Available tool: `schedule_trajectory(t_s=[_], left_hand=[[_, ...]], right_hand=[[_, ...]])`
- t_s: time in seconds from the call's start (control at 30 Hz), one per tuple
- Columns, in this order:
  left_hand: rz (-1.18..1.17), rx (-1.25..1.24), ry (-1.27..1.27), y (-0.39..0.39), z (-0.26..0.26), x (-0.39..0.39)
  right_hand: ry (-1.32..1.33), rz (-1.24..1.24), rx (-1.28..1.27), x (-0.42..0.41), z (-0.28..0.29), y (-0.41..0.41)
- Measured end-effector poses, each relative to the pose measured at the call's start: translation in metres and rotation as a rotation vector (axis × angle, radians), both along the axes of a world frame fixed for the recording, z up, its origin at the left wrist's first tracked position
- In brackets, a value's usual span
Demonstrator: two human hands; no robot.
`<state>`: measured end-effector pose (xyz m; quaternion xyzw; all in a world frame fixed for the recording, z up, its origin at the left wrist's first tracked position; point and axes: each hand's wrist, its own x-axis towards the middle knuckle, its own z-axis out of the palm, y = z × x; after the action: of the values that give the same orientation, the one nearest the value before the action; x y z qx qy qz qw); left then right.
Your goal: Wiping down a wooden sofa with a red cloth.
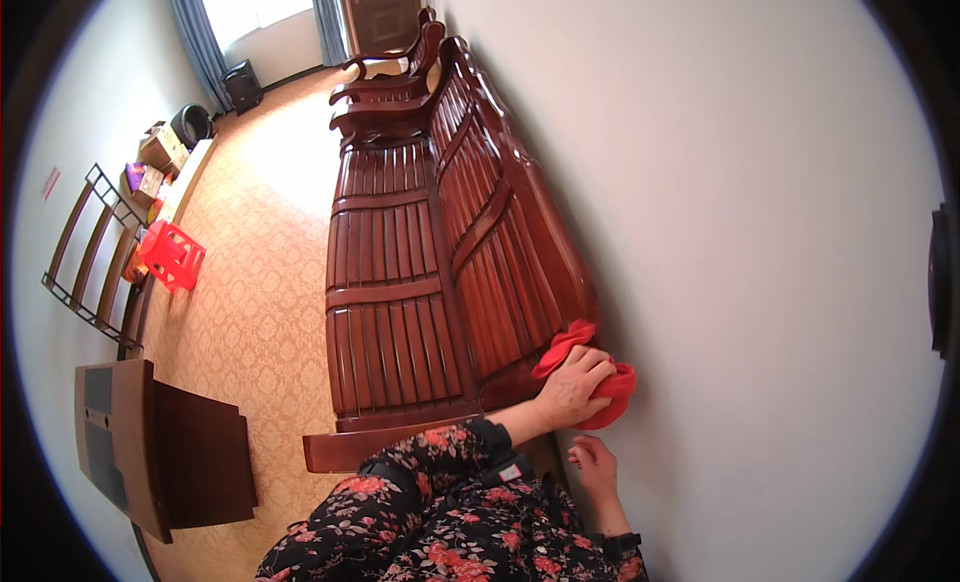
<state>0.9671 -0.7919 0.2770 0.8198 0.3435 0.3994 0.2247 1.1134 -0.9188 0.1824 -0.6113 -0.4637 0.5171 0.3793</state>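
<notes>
My left hand [576,390] grips a red cloth [616,396], which bulges out on both sides of my fingers. The cloth lies against the near end of the backrest [517,282] of a glossy dark-red wooden slatted bench [390,304], close to the wall. Just below it, my right hand [598,468] hangs beside the wall with its fingers loosely bent and nothing visible in them. The bench's near armrest [390,447] runs in front of my body, partly covered by my left sleeve.
A pale wall [735,244] rises along the right. Beyond the bench stands a matching armchair [397,79]. Across the patterned floor [262,312] are a brown lectern-like cabinet [165,447], a red plastic stool [174,255], a metal-framed rack [94,259], cardboard boxes [161,147] and a black suitcase [242,86].
</notes>
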Motion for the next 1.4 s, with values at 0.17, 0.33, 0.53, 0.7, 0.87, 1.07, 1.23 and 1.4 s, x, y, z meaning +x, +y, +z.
schedule_trajectory(t_s=[0.17, 0.33, 0.53, 0.7, 0.87, 1.07, 1.23, 1.4], left_hand=[[0.084, -0.030, -0.096, -0.005, -0.015, -0.012], [0.064, -0.070, -0.173, -0.011, -0.042, -0.022], [0.107, -0.158, -0.015, -0.024, -0.091, -0.057], [0.102, -0.577, 0.214, -0.059, -0.156, -0.081], [0.271, -0.545, -0.056, -0.053, -0.123, -0.096], [0.266, -0.185, -0.282, -0.019, -0.064, -0.052], [0.219, -0.753, -0.468, -0.011, -0.095, -0.032], [0.476, -0.809, -0.449, -0.025, -0.184, -0.029]], right_hand=[[-0.015, -0.149, 0.329, 0.000, 0.082, 0.034], [-0.104, -0.119, 0.605, -0.009, 0.111, 0.091], [-0.637, 0.007, 0.730, -0.029, 0.106, 0.153], [-0.735, 0.046, 0.524, -0.034, 0.082, 0.164], [-0.732, 0.171, 0.281, -0.031, 0.098, 0.177], [-0.723, 0.164, 0.341, -0.021, 0.086, 0.181], [-0.733, 0.135, 0.309, -0.015, 0.089, 0.177], [-0.709, 0.167, 0.324, -0.021, 0.082, 0.186]])
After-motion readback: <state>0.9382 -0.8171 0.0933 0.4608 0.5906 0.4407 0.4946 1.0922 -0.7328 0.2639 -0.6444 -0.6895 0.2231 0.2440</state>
